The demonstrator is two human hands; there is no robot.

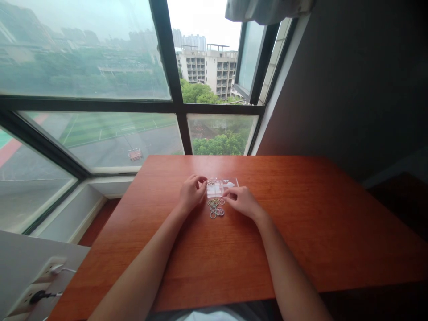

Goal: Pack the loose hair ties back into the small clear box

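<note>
A small clear plastic box (214, 191) with compartments lies on the wooden table, its transparent lid (231, 183) laid out to the right. A few rings (211, 183) show in its far left compartment. My left hand (193, 192) is at the box's left side, fingers curled and thumb and fingertips closed at its edge. In front of the box lies a loose cluster of small pastel hair ties (220, 211). My right hand (243, 200) has its thumb and forefinger pinched together beside the box's near right corner, at a pinkish hair tie (222, 201); its grip is partly hidden.
The reddish-brown wooden table (317, 214) extends around both arms. Beyond its far edge stand dark-framed windows (179, 107), one pane open. A grey wall (334, 98) rises on the right. Wall sockets (43, 283) with plugged-in cords are at the lower left.
</note>
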